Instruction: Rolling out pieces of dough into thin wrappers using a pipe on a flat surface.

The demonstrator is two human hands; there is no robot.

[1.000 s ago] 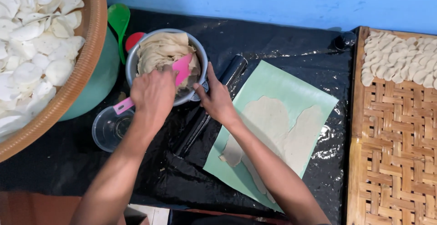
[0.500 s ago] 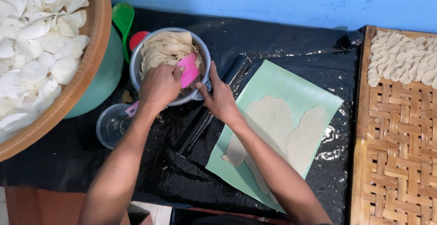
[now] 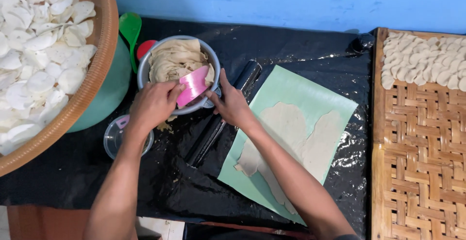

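Pink scraper (image 3: 192, 85) is gripped closed by left hand (image 3: 154, 105) over metal bowl (image 3: 177, 73) of dough scraps; bowl rim is pinched by right hand (image 3: 232, 105). Scraper is best kept flat against bowl wall, bowl held steady.

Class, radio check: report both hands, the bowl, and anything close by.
Left hand grips pink scraper over dough bowl. Right hand steadies bowl rim. Dark roller lies beside right hand.

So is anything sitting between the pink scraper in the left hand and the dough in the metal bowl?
Nothing visible. The left hand holds the pink scraper over the metal bowl, right above the dough. The right hand grips the rim, off to the side.
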